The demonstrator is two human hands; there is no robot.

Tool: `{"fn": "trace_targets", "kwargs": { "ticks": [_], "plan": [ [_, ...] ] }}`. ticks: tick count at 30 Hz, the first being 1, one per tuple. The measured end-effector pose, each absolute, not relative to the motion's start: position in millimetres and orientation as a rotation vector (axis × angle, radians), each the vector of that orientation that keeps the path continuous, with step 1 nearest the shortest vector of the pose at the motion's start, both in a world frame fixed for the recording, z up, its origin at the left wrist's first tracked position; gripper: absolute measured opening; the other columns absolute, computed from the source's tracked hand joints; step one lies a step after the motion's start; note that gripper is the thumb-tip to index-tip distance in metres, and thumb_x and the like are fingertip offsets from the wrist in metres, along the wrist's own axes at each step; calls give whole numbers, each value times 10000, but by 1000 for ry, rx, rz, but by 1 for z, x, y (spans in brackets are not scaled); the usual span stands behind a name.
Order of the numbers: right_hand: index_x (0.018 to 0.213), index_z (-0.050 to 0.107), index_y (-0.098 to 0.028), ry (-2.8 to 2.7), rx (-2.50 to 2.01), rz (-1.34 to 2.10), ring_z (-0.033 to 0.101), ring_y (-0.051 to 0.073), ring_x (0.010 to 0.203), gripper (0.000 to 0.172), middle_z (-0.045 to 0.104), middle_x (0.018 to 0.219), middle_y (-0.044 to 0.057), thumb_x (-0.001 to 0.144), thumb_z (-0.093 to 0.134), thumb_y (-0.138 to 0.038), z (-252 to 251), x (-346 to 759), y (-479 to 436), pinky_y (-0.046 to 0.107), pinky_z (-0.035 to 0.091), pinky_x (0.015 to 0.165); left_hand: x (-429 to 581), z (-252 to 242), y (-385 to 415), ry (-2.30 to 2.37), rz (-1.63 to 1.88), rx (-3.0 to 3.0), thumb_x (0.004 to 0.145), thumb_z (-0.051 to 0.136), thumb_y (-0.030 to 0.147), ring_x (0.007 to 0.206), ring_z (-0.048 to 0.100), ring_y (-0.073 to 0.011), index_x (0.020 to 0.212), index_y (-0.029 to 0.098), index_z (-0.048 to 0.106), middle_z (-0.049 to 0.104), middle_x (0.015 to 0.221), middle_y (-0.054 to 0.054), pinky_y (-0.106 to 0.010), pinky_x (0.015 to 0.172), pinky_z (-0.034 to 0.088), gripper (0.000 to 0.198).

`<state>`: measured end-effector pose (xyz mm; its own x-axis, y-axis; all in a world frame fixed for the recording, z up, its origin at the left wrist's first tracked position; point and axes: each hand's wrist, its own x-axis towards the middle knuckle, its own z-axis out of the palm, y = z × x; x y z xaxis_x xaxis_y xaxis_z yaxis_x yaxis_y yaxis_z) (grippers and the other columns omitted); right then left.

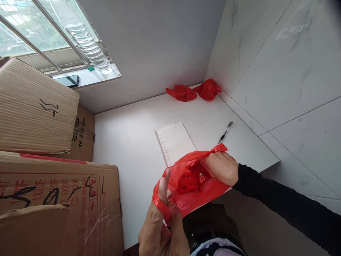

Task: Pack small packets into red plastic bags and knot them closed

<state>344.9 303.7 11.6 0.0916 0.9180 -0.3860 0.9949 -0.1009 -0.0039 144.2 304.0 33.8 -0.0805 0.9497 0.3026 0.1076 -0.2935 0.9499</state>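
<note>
A red plastic bag (191, 205) hangs open in front of me at the table's near edge. Its left handle loops around a raised finger of my left hand (157, 227), whose thumb presses against the gathered plastic. Inside lie small red packets (188, 182), one of them with dark print, and a shiny red wrapper beside it. My right hand (222, 168) reaches into the bag from the right, with the other handle by its knuckles. Its fingertips are out of sight among the packets, so I cannot tell whether they grip anything.
On the white table (128, 142) lie an open notebook (174, 140), a black pen (226, 132) and two crumpled red bags (209, 89). Cardboard boxes (61, 199) stack up along the left. A water bottle (92, 49) and a phone (69, 81) rest on the windowsill.
</note>
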Motion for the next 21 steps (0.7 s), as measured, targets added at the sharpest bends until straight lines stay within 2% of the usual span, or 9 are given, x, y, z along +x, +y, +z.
{"fn": "trace_targets", "kwargs": {
  "ticks": [4,10,12,15,21],
  "plan": [
    [922,639,-166,1832,2173,-383,727,286,702,206,735,804,124,980,442,-182,12,347,308,308,304,515,144,31,306,1128,1493,1494,881,643,54,1086,721,-230,1274,313,675,701,1301,-25,-287,796,619,471],
    [926,625,-200,1871,2135,-436,718,244,657,204,721,733,50,875,488,-57,14,344,303,308,222,484,143,29,311,1091,1549,1509,854,669,47,1102,716,-257,1249,284,690,692,1300,-22,-288,716,652,461],
    [934,623,-202,1882,2116,-470,719,237,662,233,724,737,40,847,492,-31,12,343,303,309,210,479,145,29,310,1124,1526,1479,866,661,52,1102,715,-242,1250,280,691,693,1301,-24,-275,755,646,448],
    [1029,613,-204,1892,2117,-487,718,242,665,265,725,750,36,861,480,-48,10,342,305,312,210,485,148,28,307,1174,1489,1421,880,649,52,1087,719,-208,1270,280,679,705,1289,-18,-252,826,621,452],
    [1098,614,-219,1926,2086,-532,720,240,697,337,738,807,40,855,461,-42,16,339,306,309,224,492,151,29,308,1141,1571,1460,843,684,54,1049,732,-213,1206,304,713,726,1250,37,-257,718,629,441]
  ]
}}
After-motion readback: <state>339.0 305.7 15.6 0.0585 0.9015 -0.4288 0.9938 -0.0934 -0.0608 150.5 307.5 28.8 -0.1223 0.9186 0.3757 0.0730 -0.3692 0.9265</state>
